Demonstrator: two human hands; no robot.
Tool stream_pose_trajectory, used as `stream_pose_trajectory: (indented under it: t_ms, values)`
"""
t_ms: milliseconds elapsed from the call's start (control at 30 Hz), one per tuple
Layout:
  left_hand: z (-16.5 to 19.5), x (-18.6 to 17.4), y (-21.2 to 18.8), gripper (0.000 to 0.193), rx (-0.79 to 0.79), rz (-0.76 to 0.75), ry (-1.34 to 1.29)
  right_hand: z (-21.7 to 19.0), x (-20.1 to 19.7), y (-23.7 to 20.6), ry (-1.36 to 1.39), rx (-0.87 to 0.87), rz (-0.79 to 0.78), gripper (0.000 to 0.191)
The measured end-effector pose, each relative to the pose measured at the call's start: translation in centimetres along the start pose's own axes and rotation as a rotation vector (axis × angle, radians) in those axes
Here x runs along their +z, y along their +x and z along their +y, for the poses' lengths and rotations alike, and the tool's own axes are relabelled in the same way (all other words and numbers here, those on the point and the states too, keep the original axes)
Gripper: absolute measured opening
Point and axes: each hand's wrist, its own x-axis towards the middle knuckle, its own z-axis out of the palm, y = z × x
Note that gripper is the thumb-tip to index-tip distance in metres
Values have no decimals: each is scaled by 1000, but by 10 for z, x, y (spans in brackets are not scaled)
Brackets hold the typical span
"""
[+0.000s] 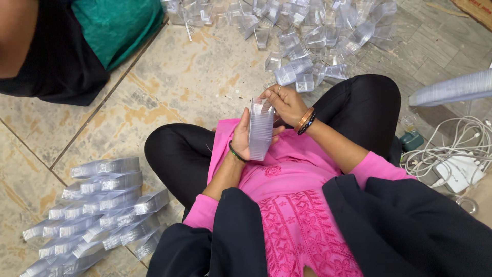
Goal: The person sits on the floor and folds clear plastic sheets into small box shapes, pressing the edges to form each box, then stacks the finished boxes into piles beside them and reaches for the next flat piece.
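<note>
Person sits cross-legged on tiled floor (195,82). Left hand (242,138) wrapped around a nested stack of clear plastic cups (261,131), held upright over the lap at frame centre. Right hand (287,102) closed on the stack's top end, fingers pinching the top cup. Loose clear cups pile (307,36) on floor at 12 o'clock. Finished stacks (97,205) lie in rows at 8 o'clock. White cables and charger (456,159) at 3 o'clock. Another person's dark and green clothing (87,36) at 10 o'clock.

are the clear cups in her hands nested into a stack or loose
Nested: the stack of clear cups forms one tight column, with the left hand gripping its side and the right hand at its top end.
</note>
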Motion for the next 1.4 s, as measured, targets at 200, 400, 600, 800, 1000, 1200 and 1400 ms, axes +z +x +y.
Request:
stream_pose_trajectory:
  t_ms: [200, 400, 600, 800, 1000, 1200, 1400]
  values:
    - [9, -5, -17, 72, 66, -81, -19, -8, 9, -1, 185, -7, -121, 30]
    - [12, -17, -24, 65, 49, 68, 81, -19, 2, 0, 239, 128, -275, 30]
    - [20, -34, -25, 65, -96, 114, 134, -31, -21, 3, 34, 225, -540, 36]
    - [25, -36, -20, 65, -132, 211, 137, -14, -19, 2, 49, 178, -500, 26]
    - [35, -28, -24, 64, -132, 82, 166, 0, -24, 8, 47, 307, -258, 22]
    - [32, -28, -19, 59, -151, 171, 140, 7, -34, 7, 241, 308, -397, 28]
    - [27, -30, -14, 56, -153, 212, 115, 18, -40, 9, 142, 114, -398, 29]
